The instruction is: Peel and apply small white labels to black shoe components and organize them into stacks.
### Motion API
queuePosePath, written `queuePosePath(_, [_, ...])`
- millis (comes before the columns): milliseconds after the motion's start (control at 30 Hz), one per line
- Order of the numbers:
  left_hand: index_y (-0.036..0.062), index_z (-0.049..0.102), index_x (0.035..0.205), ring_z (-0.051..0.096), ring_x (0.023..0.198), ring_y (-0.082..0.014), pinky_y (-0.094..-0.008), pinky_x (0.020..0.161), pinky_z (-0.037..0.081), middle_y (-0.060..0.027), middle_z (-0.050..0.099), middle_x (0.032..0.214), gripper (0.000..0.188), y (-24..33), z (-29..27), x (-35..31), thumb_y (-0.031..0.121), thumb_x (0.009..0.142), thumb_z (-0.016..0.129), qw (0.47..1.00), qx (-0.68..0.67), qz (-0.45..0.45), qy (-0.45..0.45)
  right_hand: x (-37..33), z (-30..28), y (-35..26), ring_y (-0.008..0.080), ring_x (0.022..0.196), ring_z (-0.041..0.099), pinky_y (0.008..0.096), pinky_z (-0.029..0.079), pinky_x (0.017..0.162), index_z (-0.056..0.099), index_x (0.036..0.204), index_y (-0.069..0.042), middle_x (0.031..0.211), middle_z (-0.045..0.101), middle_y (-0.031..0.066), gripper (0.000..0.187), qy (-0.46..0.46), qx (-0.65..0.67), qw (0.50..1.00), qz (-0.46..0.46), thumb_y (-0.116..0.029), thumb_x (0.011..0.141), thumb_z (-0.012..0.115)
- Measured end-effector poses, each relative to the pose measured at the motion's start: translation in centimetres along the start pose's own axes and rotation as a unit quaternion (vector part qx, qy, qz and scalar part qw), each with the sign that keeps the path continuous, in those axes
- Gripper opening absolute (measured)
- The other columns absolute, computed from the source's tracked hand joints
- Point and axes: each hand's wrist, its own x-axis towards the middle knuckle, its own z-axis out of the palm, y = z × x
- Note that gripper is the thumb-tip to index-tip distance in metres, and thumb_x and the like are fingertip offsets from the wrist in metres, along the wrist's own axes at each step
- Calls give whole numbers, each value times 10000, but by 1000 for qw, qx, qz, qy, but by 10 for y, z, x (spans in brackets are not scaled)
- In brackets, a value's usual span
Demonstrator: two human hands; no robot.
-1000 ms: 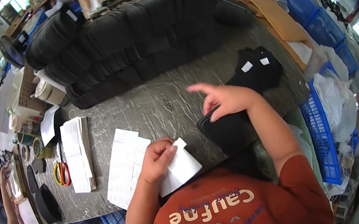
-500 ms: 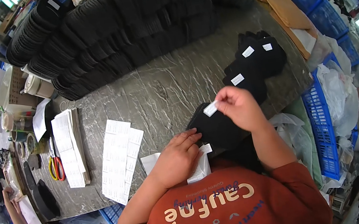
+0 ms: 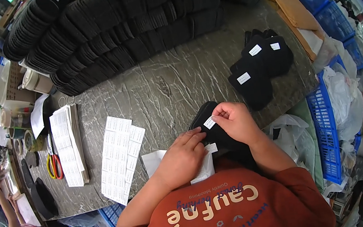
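White sticker (image 3: 209,122) sits pinched in the right grip (image 3: 234,122) over a black pad (image 3: 205,118) at frame centre, while the left grip (image 3: 183,158) pins paper (image 3: 204,169), fingers flat.

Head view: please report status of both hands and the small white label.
Right hand pinches small white label onto black piece. Left hand steadies the piece, over a backing sheet. Nothing in the way.

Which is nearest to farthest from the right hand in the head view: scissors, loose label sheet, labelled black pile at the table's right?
From the right hand:
1. Labelled black pile, up and to its right, near the table's right edge.
2. Loose label sheet, to its left, mid-table.
3. Scissors, farthest, toward the table's left end.
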Motion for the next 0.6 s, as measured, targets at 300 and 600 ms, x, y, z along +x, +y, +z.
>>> queuePosePath(300, [-12,606,801,568,1124,-305,-425,961,438,-152,607,1225,121,3,-1,6,105,787,630,1000,19,-1,-11,1,2,-1,161,602,623,289,476,566,644,802,27,707,665,120,70,13,-35,999,-28,-37,827,662])
queuePosePath(600, [9,623,795,580,1090,-261,-412,943,411,-135,599,1270,113,6,-1,11,116,800,589,997,69,-4,-31,-1,6,2,236,615,649,344,490,572,541,1094,-15,688,648,127,358,72,-40,997,-5,-16,776,705])
